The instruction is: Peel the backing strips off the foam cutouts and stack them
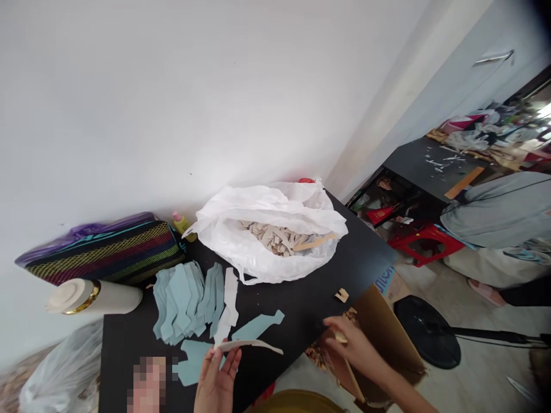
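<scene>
My left hand (215, 373) is closed on a thin, pale cut-out piece (258, 344), held edge-on above the black table. Beneath and beside it lie loose light-blue cut-out pieces (258, 327) and a white cut-out piece (230, 295). Over the open cardboard box (398, 350) at the table's edge, my right hand (355, 347) has its fingers curled around a small tan scrap (341, 337). Another tan scrap (342, 295) rests on the tabletop near that hand. Stacked light-blue pieces (178, 301) stand left of the white one.
A white plastic bag (267, 267) with small beige pieces sits at the back. To the left are a cream flask (112, 297), a striped bag (129, 252) and a yellow bottle (184, 223). A person in grey (499, 206) is at right, near a red stool (424, 244).
</scene>
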